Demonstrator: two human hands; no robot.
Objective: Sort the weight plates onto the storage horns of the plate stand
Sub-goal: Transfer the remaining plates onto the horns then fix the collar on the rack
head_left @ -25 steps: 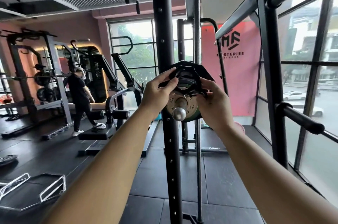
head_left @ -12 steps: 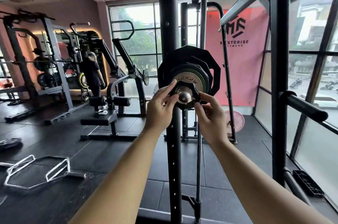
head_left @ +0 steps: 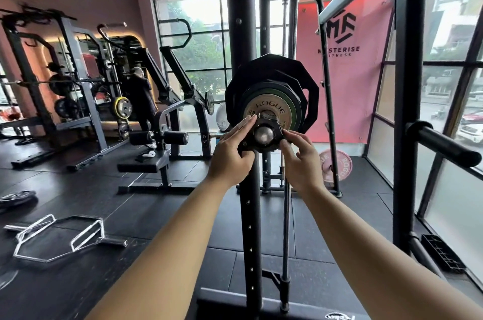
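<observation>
A storage horn (head_left: 262, 135) with a silver end sticks out toward me from a black rack upright (head_left: 248, 215). Stacked on it from back to front are a large black plate (head_left: 271, 71), a green plate (head_left: 294, 107) and a tan Rogue plate (head_left: 266, 107). A small black plate (head_left: 271, 121) sits at the horn's tip in front of them. My left hand (head_left: 230, 160) pinches its left edge, fingers on top and thumb beneath. My right hand (head_left: 300, 162) holds its right edge with the fingertips.
A bare black horn (head_left: 444, 144) juts out at the right. A pink Rogue plate (head_left: 335, 165) leans near the far wall. On the floor at the left lie a trap bar (head_left: 60, 236) and a black plate (head_left: 15, 198). A person (head_left: 141, 100) stands among the far racks.
A second ago both hands held a black plate in front of the horn's end. Now a small black plate is on the tip, with the stack visible behind it.
</observation>
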